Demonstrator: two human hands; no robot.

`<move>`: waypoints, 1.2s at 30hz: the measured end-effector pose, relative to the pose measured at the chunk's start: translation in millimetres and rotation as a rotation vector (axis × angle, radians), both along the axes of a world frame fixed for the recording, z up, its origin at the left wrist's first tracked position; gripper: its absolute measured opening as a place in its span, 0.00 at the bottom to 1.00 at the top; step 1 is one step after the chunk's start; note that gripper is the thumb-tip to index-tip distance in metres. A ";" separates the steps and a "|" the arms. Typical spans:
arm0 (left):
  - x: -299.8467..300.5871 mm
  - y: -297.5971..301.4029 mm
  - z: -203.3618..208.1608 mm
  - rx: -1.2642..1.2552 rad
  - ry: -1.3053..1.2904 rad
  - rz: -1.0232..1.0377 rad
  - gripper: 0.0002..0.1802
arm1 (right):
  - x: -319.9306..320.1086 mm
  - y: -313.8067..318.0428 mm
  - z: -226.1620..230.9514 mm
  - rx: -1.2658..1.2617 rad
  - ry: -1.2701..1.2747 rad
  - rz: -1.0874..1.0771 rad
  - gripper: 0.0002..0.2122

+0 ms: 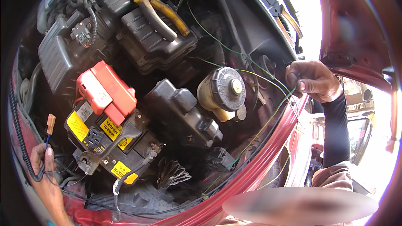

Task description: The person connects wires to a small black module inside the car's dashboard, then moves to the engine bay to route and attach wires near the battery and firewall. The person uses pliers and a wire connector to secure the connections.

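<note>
My left hand [42,165] is at the lower left edge of an open engine bay, beside the battery [98,142]. It pinches a thin blue wire that ends in a small brown connector [50,124] standing above the fingers, and a black corrugated cable [19,142] loops by the thumb. My right hand is out of view. At the right, another person's hand [312,79] in a black sleeve pinches thin green and yellow wires [261,127] that run down along the red fender edge [268,159].
A red terminal cover [106,92] sits on the battery. A black fuse box [184,113] and a cream fluid reservoir with a black cap [222,90] fill the middle. Yellow-handled pliers [163,14] lie on the black air box [155,42] at the back.
</note>
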State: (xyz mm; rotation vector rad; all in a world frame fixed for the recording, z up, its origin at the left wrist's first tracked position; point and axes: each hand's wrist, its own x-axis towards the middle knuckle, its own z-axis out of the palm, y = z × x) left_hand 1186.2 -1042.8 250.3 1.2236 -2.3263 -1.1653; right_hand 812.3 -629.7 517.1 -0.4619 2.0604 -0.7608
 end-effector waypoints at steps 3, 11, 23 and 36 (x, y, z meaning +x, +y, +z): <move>-0.9 -2.4 0.5 0.031 -0.002 -0.015 0.17 | 0.5 -3.6 2.9 0.076 0.095 0.018 0.19; 0.8 -3.9 0.1 0.029 -0.042 -0.033 0.17 | 2.1 9.1 -15.5 0.181 0.417 0.040 0.13; -1.5 -0.2 4.8 0.006 -0.035 -0.029 0.15 | 3.3 31.4 -38.6 0.029 0.373 -0.189 0.11; -1.3 -1.5 1.8 0.047 0.013 -0.037 0.15 | 8.7 33.4 -43.6 -0.134 0.298 -0.336 0.09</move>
